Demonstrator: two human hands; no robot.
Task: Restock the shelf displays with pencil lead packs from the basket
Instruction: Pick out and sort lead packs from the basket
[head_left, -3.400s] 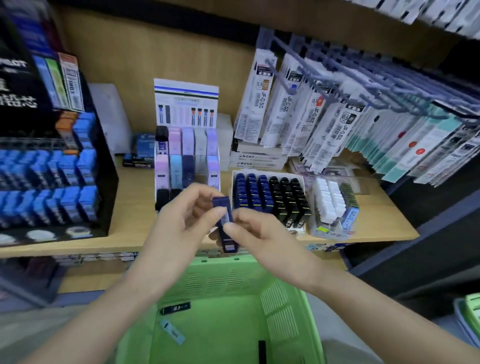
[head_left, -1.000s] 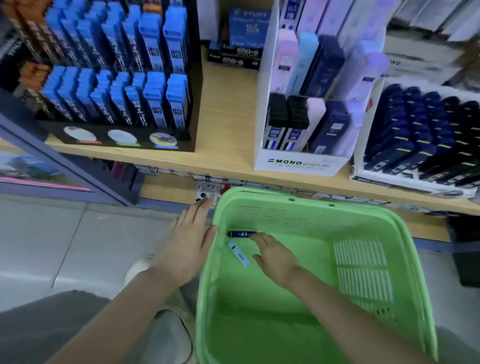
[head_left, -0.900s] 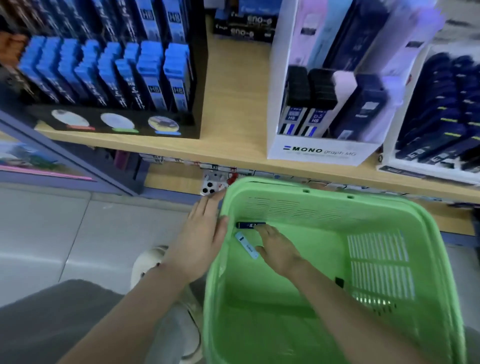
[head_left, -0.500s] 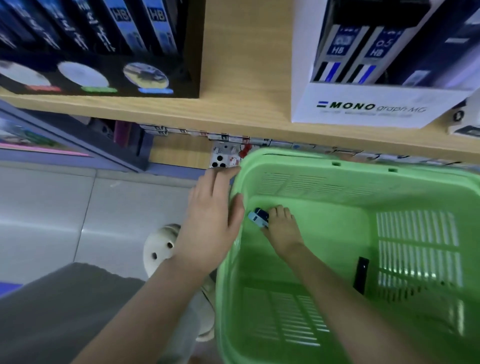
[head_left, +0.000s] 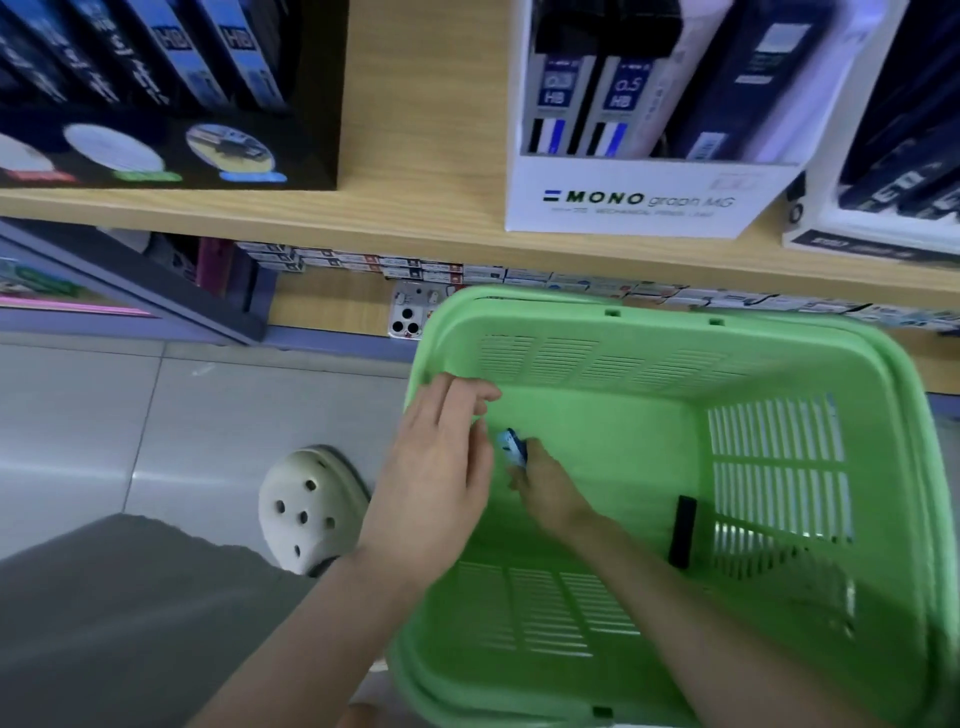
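Right hand (head_left: 550, 488) inside green basket (head_left: 675, 325), near its left wall, fingers curled round small blue lead packs (head_left: 511, 449); pack ends stick out past fingertips. Left hand (head_left: 441, 467) lies over basket's left rim, fingers nearly straight, holding nothing. Black lead pack (head_left: 683, 530) lies on basket floor, right side, by slotted wall. Shelf (head_left: 426, 208) beyond basket: white MONO display box (head_left: 639, 200) with upright packs, black display (head_left: 171, 150) at left. White clog (head_left: 311, 512) on floor, left of basket.
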